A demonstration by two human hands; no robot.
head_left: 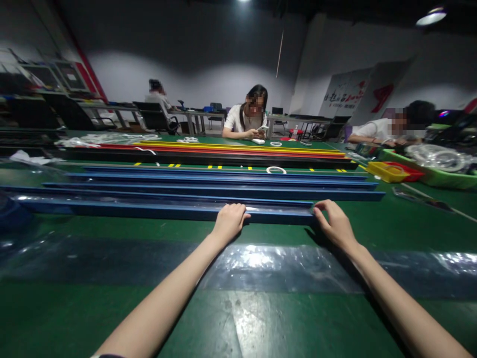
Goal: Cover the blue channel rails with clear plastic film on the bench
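Note:
A long blue channel-shaped profile (pixel 141 208) lies across the green table in front of me, with a shiny clear strip along its inside. My left hand (pixel 231 220) is wrapped over its near wall, right of the middle. At the profile's right end, my right hand (pixel 335 223) has thumb and index finger pinched together; what is between the fingertips is too small to make out. Just beyond lie more blue profiles (pixel 261 192), parallel to this one. On the near side, a wide clear plastic sleeve (pixel 283 268) is spread flat, glinting under the light.
Yellow, red and black bars (pixel 223 153) lie farther back, with a white ring (pixel 276 170) before them. At right stand a yellow tray (pixel 387 171) and a green bin (pixel 443 178) of coiled white material. A person (pixel 238 119) holds a phone opposite; others sit behind and right.

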